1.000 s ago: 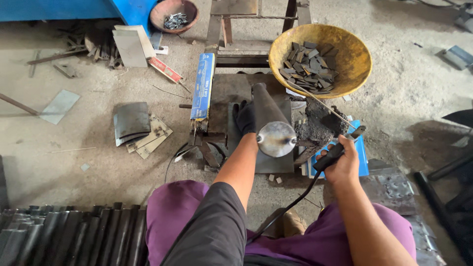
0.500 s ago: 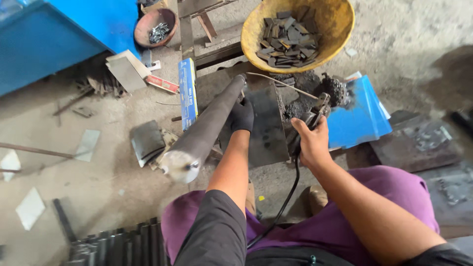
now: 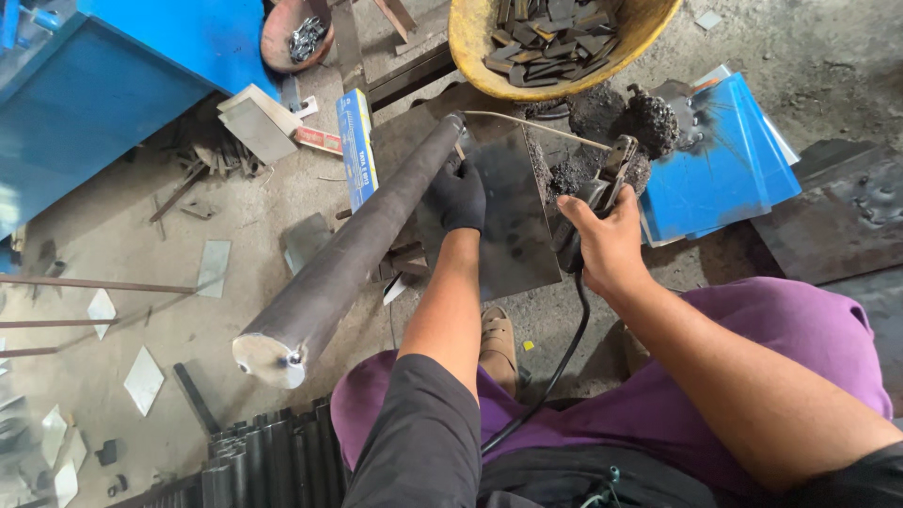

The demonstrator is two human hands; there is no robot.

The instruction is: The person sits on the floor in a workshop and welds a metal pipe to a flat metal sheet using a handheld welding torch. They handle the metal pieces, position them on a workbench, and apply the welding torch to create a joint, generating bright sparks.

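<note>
Gripping a long dark steel pipe (image 3: 353, 246) partway along its length, the gloved left hand (image 3: 458, 196) has its fingers curled against the tube, though the glove and the angle hide how far they wrap around it. The pipe runs on a slant from the flat steel plate (image 3: 503, 221) down towards the person's knee, its capped end (image 3: 271, 355) hanging free well off the plate and its far end resting at the plate's upper corner. Just right of the plate, the bare right hand (image 3: 607, 243) is clamped around the handle of a welding electrode holder (image 3: 602, 188), whose thin rod (image 3: 531, 128) reaches back across the plate's top edge to the pipe's far end. A black cable (image 3: 555, 357) drops from the holder past the plate's lower edge. Beyond the plate sits a yellow bowl (image 3: 470, 47) of metal offcuts, and to the plate's right lie blue sheets (image 3: 724, 169). A blue box (image 3: 355, 141) lies just left of the plate, beside the pipe.
</note>
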